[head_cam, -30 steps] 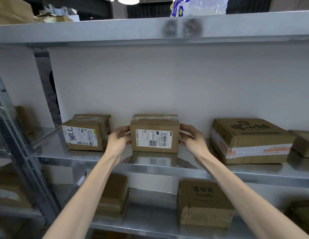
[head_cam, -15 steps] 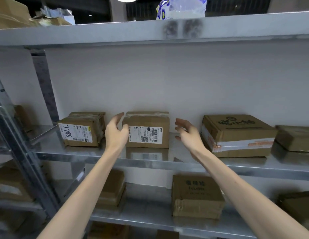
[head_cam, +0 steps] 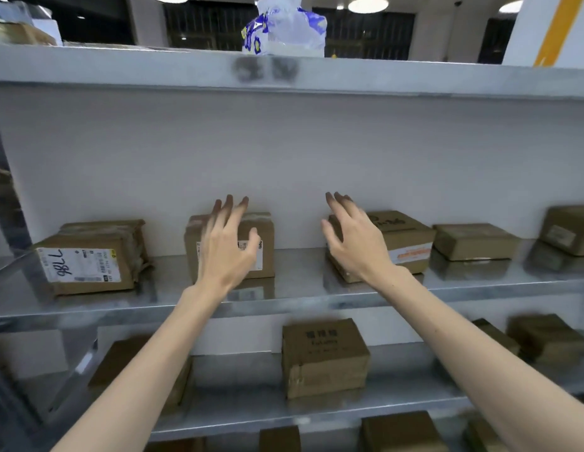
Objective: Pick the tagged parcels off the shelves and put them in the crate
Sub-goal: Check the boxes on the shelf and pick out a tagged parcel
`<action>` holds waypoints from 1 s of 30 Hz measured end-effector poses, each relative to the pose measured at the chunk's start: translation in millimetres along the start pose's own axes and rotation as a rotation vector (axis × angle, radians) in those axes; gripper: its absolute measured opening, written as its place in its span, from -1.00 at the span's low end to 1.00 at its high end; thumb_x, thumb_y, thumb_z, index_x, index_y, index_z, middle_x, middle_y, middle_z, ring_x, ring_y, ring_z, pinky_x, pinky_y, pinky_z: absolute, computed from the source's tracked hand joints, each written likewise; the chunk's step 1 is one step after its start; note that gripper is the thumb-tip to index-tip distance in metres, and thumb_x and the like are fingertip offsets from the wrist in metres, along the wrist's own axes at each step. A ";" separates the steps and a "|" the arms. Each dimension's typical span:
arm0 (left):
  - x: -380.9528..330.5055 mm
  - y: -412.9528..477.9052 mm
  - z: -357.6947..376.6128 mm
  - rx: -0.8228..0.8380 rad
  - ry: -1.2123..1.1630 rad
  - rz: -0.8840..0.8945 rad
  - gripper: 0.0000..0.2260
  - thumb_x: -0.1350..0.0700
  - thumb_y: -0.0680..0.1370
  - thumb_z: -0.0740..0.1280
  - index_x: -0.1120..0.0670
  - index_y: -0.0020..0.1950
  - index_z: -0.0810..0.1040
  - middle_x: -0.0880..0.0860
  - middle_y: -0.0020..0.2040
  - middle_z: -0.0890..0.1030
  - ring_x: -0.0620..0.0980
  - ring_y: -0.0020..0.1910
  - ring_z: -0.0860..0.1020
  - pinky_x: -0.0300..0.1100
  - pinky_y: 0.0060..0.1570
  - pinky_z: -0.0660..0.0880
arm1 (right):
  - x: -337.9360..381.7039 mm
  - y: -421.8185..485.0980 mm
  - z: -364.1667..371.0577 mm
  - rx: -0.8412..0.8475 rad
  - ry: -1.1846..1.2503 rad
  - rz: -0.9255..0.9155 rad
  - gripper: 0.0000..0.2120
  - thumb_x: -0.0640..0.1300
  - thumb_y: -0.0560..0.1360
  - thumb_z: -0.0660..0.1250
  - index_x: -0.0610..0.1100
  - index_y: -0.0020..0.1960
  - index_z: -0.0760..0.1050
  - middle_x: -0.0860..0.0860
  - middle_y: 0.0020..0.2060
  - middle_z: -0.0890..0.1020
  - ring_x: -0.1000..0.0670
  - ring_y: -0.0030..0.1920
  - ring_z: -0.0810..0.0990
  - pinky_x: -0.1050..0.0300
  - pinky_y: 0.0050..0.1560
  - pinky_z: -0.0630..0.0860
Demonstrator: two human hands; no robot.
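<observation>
A small brown parcel point(head_cam: 264, 236) with a white label stands on the middle metal shelf point(head_cam: 297, 288). My left hand point(head_cam: 227, 243) hovers in front of it with fingers spread, holding nothing. My right hand point(head_cam: 352, 239) is raised to the right of that parcel, fingers spread and free, in front of a larger box with orange tape point(head_cam: 408, 243). A labelled parcel marked "98LL" point(head_cam: 85, 259) sits at the left of the same shelf. No crate is in view.
More brown boxes point(head_cam: 473, 241) line the shelf to the right, and others point(head_cam: 323, 357) stand on the lower shelves. A white and blue plastic bag point(head_cam: 284, 27) sits on the top shelf. A metal upright point(head_cam: 10, 203) frames the left side.
Both hands have let go of the middle parcel and risen with fingers spread. The view has shifted right and tilted up, showing more boxes on the right.
</observation>
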State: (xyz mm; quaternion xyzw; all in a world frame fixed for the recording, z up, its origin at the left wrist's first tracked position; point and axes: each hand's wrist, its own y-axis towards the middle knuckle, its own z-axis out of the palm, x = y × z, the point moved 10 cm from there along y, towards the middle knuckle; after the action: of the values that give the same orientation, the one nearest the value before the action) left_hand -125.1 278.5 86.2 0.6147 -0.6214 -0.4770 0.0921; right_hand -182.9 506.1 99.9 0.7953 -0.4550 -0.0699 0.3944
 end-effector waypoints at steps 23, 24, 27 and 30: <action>-112.0 9.8 114.2 0.061 0.118 -0.030 -0.51 -0.06 0.62 0.25 -0.08 0.55 0.29 -0.02 0.59 0.23 0.02 0.60 0.10 0.05 0.54 0.12 | -183.2 -3.5 -68.4 0.075 -0.112 -0.006 -0.55 0.00 0.68 0.07 -0.07 0.54 0.25 -0.10 0.48 0.39 -0.15 0.44 0.37 -0.06 0.28 0.44; -117.5 9.5 119.0 0.056 0.114 -0.049 -0.52 -0.05 0.62 0.25 -0.08 0.55 0.30 -0.03 0.59 0.23 0.02 0.59 0.12 0.04 0.52 0.11 | -193.1 -2.6 -69.7 0.089 -0.086 -0.001 -0.55 0.00 0.68 0.07 -0.07 0.54 0.25 -0.10 0.48 0.38 -0.17 0.43 0.39 -0.07 0.26 0.45; -133.3 4.6 131.7 0.045 0.108 -0.090 -0.56 -0.02 0.63 0.24 -0.04 0.52 0.35 -0.01 0.56 0.31 0.06 0.55 0.23 0.02 0.49 0.17 | -217.9 -4.5 -66.6 0.152 -0.011 -0.004 -0.56 -0.03 0.69 0.03 -0.12 0.54 0.25 -0.12 0.48 0.37 -0.23 0.38 0.42 -0.11 0.22 0.48; -134.8 -2.7 138.3 0.034 0.070 -0.155 -0.61 0.03 0.64 0.23 0.01 0.47 0.41 0.04 0.49 0.42 0.08 0.48 0.35 -0.01 0.43 0.25 | -245.4 -5.8 -59.4 0.191 0.161 0.098 -0.53 0.04 0.69 -0.02 -0.04 0.57 0.20 -0.11 0.47 0.38 -0.21 0.34 0.48 -0.06 0.18 0.46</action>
State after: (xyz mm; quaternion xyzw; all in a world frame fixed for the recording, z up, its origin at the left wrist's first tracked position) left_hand -189.6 460.3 74.9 0.6789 -0.5762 -0.4503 0.0662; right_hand -292.5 732.2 75.5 0.8091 -0.4649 0.0571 0.3550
